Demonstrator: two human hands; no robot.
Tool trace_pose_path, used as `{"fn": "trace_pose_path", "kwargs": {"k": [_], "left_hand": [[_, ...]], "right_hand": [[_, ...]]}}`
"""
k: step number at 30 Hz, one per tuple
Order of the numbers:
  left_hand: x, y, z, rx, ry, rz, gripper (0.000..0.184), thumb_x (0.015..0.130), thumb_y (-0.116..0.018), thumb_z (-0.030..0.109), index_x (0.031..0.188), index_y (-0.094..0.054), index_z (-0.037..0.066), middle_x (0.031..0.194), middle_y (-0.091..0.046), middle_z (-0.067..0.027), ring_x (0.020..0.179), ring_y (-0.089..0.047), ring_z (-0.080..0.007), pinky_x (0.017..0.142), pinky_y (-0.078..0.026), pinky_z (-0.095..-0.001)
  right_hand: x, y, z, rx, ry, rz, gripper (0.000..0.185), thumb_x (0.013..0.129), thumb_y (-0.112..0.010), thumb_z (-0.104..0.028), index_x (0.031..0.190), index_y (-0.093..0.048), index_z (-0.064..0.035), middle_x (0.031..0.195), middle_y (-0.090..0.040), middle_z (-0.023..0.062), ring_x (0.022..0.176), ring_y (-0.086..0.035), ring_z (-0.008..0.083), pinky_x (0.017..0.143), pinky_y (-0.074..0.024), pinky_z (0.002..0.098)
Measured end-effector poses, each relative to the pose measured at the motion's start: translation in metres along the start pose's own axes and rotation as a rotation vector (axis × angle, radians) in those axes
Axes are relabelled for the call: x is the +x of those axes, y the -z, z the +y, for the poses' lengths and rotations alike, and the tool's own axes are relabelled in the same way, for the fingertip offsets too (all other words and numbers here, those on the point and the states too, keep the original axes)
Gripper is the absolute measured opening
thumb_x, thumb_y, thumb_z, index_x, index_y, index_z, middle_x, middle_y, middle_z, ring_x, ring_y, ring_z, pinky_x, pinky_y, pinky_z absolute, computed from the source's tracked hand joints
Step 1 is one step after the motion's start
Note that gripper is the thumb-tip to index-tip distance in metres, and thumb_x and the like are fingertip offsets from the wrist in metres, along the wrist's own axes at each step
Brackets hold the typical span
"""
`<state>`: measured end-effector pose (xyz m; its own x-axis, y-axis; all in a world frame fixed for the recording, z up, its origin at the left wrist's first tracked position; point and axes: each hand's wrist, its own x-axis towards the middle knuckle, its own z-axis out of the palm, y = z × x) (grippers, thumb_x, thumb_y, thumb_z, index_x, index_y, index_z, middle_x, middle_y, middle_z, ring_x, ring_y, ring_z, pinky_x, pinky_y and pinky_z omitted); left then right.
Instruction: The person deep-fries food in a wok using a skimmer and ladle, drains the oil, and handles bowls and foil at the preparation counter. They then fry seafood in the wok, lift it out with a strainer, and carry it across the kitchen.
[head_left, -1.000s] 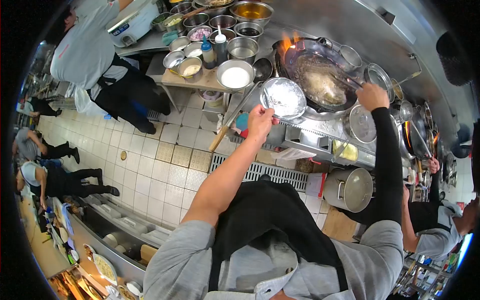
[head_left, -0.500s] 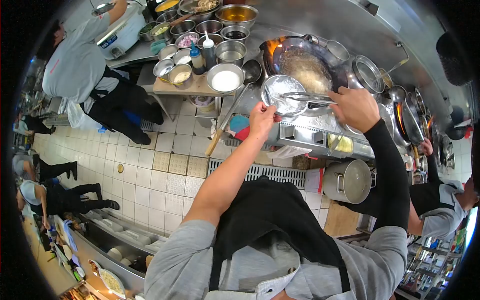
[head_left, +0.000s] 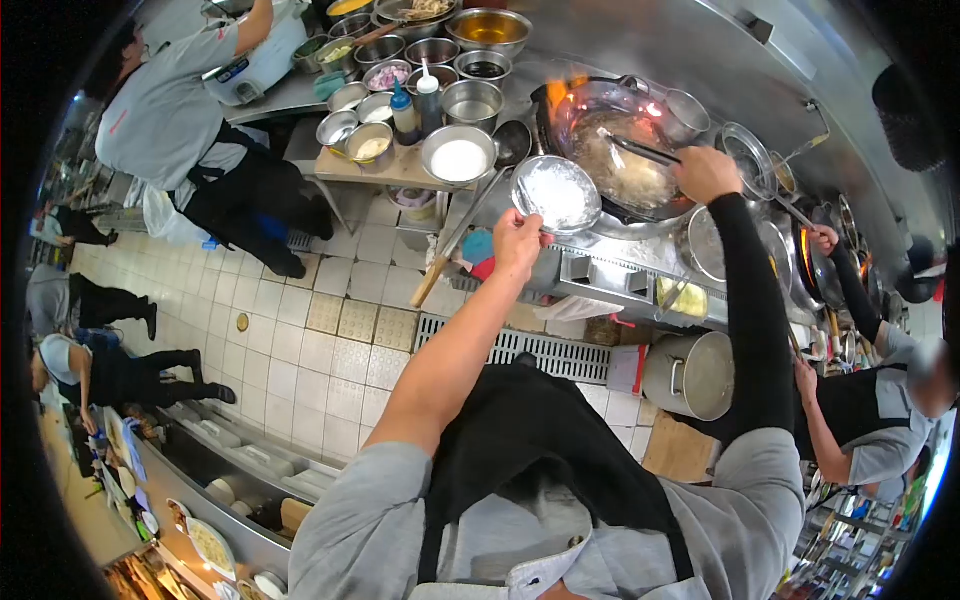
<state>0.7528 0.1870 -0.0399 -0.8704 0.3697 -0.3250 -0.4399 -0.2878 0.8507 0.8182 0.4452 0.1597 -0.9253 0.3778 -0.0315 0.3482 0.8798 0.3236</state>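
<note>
My left hand (head_left: pixel 520 243) grips the rim of a metal bowl (head_left: pixel 557 194) coated inside with white powder, held just in front of the wok. In my right hand (head_left: pixel 708 175) is a pair of metal tongs (head_left: pixel 643 151), reaching over the wok (head_left: pixel 622 212). Pale, bubbling food (head_left: pixel 615 165) fills the wok, and the tips of the tongs are over it with something small and pale at them. Flames (head_left: pixel 557 92) rise at the wok's left edge.
Bowls of ingredients, one with white powder (head_left: pixel 459 160), and squeeze bottles (head_left: pixel 404 114) stand left of the wok. A long-handled ladle (head_left: pixel 513 143) lies between. A large pot (head_left: pixel 690 375) sits at lower right. People stand at left (head_left: pixel 165 130) and right (head_left: pixel 860 420).
My right hand has swung with the tongs from the powder bowl back over the wok. My left hand still holds the bowl in nearly the same place.
</note>
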Motion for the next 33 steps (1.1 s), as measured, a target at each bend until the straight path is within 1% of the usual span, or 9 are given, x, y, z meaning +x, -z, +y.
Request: {"fn": "trace_pose_path", "kwargs": {"k": [4, 8, 9, 12, 15, 18, 21, 30, 33], "left_hand": [[-0.013, 0.012, 0.008, -0.014, -0.003, 0.012, 0.017, 0.083, -0.061, 0.007, 0.078, -0.045, 0.004, 0.069, -0.056, -0.0079, 0.056, -0.06, -0.0176, 0.051, -0.05, -0.028], [-0.016, 0.027, 0.015, -0.064, -0.01, -0.011, 0.017, 0.084, -0.061, 0.008, 0.077, -0.046, 0.004, 0.069, -0.056, -0.0078, 0.057, -0.06, -0.0171, 0.052, -0.051, -0.0276], [-0.015, 0.03, 0.017, -0.074, -0.013, -0.022, 0.017, 0.084, -0.061, 0.008, 0.076, -0.046, 0.004, 0.07, -0.057, -0.0078, 0.057, -0.06, -0.017, 0.052, -0.051, -0.0275], [-0.012, 0.036, 0.018, -0.074, -0.019, -0.027, 0.017, 0.084, -0.061, 0.007, 0.076, -0.047, 0.004, 0.072, -0.057, -0.0078, 0.058, -0.06, -0.0166, 0.053, -0.052, -0.0276], [-0.01, 0.031, 0.023, -0.041, -0.023, -0.052, 0.016, 0.084, -0.061, 0.007, 0.077, -0.047, 0.003, 0.073, -0.057, -0.0078, 0.059, -0.06, -0.0161, 0.053, -0.052, -0.0277], [-0.01, 0.022, 0.019, -0.033, -0.034, -0.116, 0.014, 0.084, -0.06, 0.006, 0.078, -0.048, 0.003, 0.073, -0.057, -0.0077, 0.06, -0.061, -0.016, 0.054, -0.053, -0.0282], [-0.011, 0.015, 0.018, -0.004, -0.05, -0.149, 0.014, 0.084, -0.059, 0.005, 0.078, -0.048, 0.003, 0.073, -0.057, -0.0078, 0.06, -0.061, -0.0164, 0.055, -0.053, -0.0285], [-0.008, 0.004, 0.007, -0.022, -0.037, -0.13, 0.015, 0.084, -0.06, 0.006, 0.077, -0.047, 0.003, 0.073, -0.057, -0.0081, 0.059, -0.061, -0.0166, 0.055, -0.054, -0.029], [0.005, 0.002, -0.009, -0.055, -0.039, -0.093, 0.014, 0.084, -0.06, 0.005, 0.079, -0.047, 0.003, 0.072, -0.057, -0.0082, 0.058, -0.06, -0.0165, 0.055, -0.053, -0.0287]], "right_hand": [[0.055, -0.065, -0.021, 0.022, -0.115, -0.04, 0.028, 0.081, -0.052, -0.022, 0.096, -0.069, -0.0057, 0.1, -0.067, 0.0192, 0.097, -0.064, 0.0341, 0.082, -0.0516, 0.0434], [0.063, -0.046, -0.026, 0.086, -0.275, -0.035, 0.034, 0.085, -0.046, -0.023, 0.107, -0.066, -0.0069, 0.111, -0.064, 0.02, 0.103, -0.063, 0.0335, 0.087, -0.0504, 0.0434], [0.061, -0.034, -0.02, 0.116, -0.271, 0.022, 0.032, 0.082, -0.048, -0.026, 0.095, -0.068, -0.0041, 0.104, -0.066, 0.0207, 0.099, -0.063, 0.0371, 0.086, -0.0497, 0.0453], [0.012, 0.044, -0.028, 0.027, -0.095, 0.152, 0.033, 0.083, -0.054, -0.032, 0.093, -0.068, -0.0043, 0.094, -0.065, 0.0228, 0.088, -0.064, 0.0381, 0.08, -0.0503, 0.0441], [-0.031, 0.072, -0.042, 0.214, 0.19, 0.123, 0.04, 0.082, -0.056, -0.039, 0.1, -0.068, -0.0059, 0.096, -0.067, 0.0175, 0.091, -0.064, 0.0366, 0.081, -0.0504, 0.0441], [-0.055, 0.07, -0.071, 0.175, 0.318, 0.05, 0.04, 0.082, -0.057, -0.041, 0.099, -0.068, -0.0061, 0.095, -0.067, 0.0153, 0.089, -0.063, 0.0362, 0.08, -0.0501, 0.044], [-0.064, 0.074, -0.096, 0.136, 0.272, -0.12, 0.038, 0.082, -0.058, -0.04, 0.097, -0.069, -0.0063, 0.094, -0.067, 0.0148, 0.09, -0.062, 0.0348, 0.081, -0.0497, 0.0433], [-0.07, 0.055, -0.057, 0.301, 0.252, -0.017, 0.035, 0.082, -0.059, -0.036, 0.095, -0.07, -0.0059, 0.086, -0.067, 0.0165, 0.082, -0.064, 0.0357, 0.076, -0.0502, 0.0434], [-0.071, 0.056, -0.025, 0.342, 0.225, 0.148, 0.035, 0.081, -0.06, -0.036, 0.096, -0.07, -0.0056, 0.082, -0.067, 0.0179, 0.079, -0.064, 0.0365, 0.076, -0.0504, 0.0432]]}}
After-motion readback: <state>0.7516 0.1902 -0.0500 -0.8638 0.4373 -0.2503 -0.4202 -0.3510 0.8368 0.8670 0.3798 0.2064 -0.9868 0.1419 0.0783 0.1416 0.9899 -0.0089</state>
